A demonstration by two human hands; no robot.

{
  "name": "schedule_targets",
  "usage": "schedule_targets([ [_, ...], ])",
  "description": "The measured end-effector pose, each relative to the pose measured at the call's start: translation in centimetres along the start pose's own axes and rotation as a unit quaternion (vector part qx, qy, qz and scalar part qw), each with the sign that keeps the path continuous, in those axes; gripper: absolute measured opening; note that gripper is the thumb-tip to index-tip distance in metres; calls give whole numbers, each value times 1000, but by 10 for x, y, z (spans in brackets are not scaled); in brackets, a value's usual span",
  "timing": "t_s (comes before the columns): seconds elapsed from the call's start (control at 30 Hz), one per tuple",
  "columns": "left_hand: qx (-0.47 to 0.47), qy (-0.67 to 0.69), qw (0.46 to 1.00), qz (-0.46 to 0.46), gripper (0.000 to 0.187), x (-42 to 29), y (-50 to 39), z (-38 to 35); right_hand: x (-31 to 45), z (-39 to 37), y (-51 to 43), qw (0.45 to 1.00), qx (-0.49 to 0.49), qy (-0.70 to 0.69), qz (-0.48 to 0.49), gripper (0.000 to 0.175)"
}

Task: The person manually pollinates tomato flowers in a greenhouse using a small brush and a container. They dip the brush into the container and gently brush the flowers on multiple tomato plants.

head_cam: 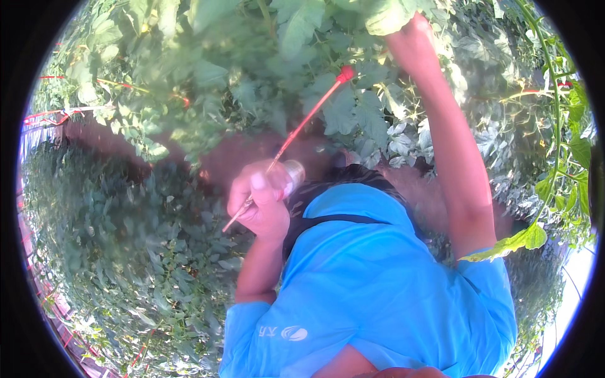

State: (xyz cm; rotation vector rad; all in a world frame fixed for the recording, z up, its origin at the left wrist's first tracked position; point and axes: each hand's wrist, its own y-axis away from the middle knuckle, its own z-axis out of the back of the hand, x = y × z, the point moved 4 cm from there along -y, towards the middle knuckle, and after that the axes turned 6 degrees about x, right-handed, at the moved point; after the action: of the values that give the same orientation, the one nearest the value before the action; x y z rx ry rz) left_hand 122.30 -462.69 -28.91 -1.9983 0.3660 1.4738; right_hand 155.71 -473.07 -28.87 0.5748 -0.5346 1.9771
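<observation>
My left hand [260, 198] grips a thin stick [309, 115] whose shaft is stained red towards its far end. A bright red, rounded tip [346, 73] points up and to the right, in front of the leaves. The same hand also holds a small clear container [294, 173], partly covered by the fingers, with some red showing near its lower side. My right hand [416, 42] reaches up among tomato-like foliage at the top. A pale leaf [388, 18] lies against it and hides its fingers, so I cannot see what they touch.
Dense leafy plants [123, 227] crowd both sides. Red twine [71, 111] runs across the left. At the right hangs a long green stem [557, 123], with a leaf [510, 244] close to my right arm. Brown soil [236, 153] shows between the rows.
</observation>
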Motion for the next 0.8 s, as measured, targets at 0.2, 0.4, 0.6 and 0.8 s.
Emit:
schedule_targets([
  [0.2, -2, -10, 1000, 17, 36, -3, -3, 6, -16, -43, -51, 993, 71, 90, 17, 51],
  [0.4, 26, 37, 999, -8, 22, 5, -4, 0, 6, -5, -57, 997, 38, 38, 60, 52],
  [0.6, 19, 19, 1000, -9, 28, 6, -14, -15, -13, 3, -46, 984, -39, 36, 169, 52],
  [0.8, 23, 15, 997, -70, 14, 24, -24, -45, -7, 16, -33, 985, 1, 67, 156, 49],
])
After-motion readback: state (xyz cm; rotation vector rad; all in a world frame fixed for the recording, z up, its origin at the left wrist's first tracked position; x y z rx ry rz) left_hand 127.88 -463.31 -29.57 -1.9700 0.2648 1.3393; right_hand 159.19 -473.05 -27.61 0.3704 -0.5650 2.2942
